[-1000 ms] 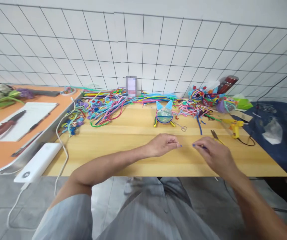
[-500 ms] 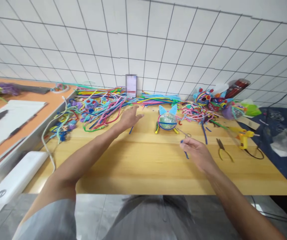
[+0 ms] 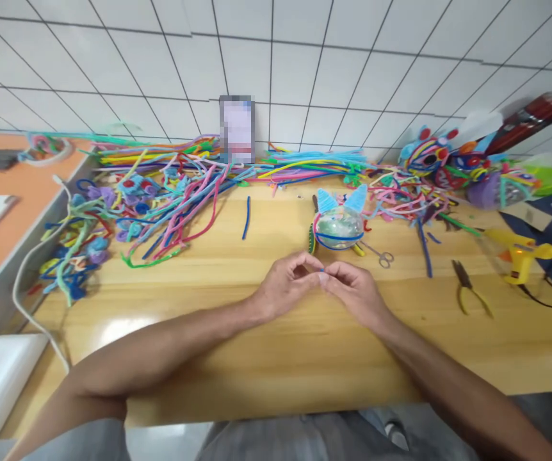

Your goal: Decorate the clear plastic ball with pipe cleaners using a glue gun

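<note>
My left hand (image 3: 283,285) and my right hand (image 3: 355,291) meet at mid-table, their fingertips pinched together. Between them shows a tiny bit of blue pipe cleaner (image 3: 322,270); most of it is hidden by the fingers. Just behind the hands sits a clear ball figure (image 3: 340,227) with light-blue ears, a blue band around it and striped feet. Small scissors (image 3: 385,258) lie beside the figure on its right. One short blue pipe cleaner (image 3: 246,218) rests on the wood to the left, and another blue strip (image 3: 424,250) lies farther right.
Loose pipe cleaners (image 3: 194,205) and twisted pieces (image 3: 77,256) cover the back left. At the right are yellow-handled pliers (image 3: 470,288), a yellow glue gun (image 3: 520,256) and finished figures (image 3: 424,153). A phone (image 3: 237,128) leans on the wall; a white cable (image 3: 19,282) runs along the left.
My left hand has come back from the rear left of the table to join my right hand. The blue pipe cleaner that hung from my right hand is now mostly covered. The view has moved closer.
</note>
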Available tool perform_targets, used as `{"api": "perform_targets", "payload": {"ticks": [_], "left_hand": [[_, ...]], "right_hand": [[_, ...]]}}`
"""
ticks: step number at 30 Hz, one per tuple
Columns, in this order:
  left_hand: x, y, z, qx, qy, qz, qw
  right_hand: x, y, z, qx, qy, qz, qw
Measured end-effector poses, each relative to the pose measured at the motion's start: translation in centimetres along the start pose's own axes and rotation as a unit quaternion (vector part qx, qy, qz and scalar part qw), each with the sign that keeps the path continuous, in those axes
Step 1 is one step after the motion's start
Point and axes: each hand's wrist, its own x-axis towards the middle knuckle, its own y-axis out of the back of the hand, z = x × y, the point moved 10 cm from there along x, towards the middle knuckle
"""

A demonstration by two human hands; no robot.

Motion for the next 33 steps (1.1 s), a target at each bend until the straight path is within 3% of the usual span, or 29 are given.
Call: {"api": "perform_targets", "payload": {"ticks": [4, 9, 13, 20, 25, 33], "left_hand": [[0.1, 0.7, 0.8, -0.009, -0.026, 0.047, 0.999], [0.1, 0.9, -1.7, -0.104, 0.084, 0.076, 0.988], [0.1, 1.2, -2.5, -0.16, 0.118, 0.095, 0.976], [0.7, 2.5, -2.1, -0.207, 0.12, 0.125, 0.963], [1.2, 4.2, -1.8, -0.214, 0.103, 0.162, 0.958], [1.6, 5.0, -0.8, -0.226, 0.075, 0.159, 0.958]], "right_hand": [[-0.6, 0.5, 0.2, -0.031, 0.024, 0.012, 0.999], [-1.3, 0.6, 0.1, -0.08, 0.044, 0.008, 0.996], [-1.4, 0.4, -0.1, -0.11, 0.066, 0.003, 0.992], [-1.2, -0.1, 0.3, -0.132, 0.069, -0.048, 0.988], [-0.6, 0.0, 1.3, -0.102, 0.017, -0.089, 0.991], [0.1, 0.7, 1.7, -0.107, -0.022, -0.082, 0.991]]}}
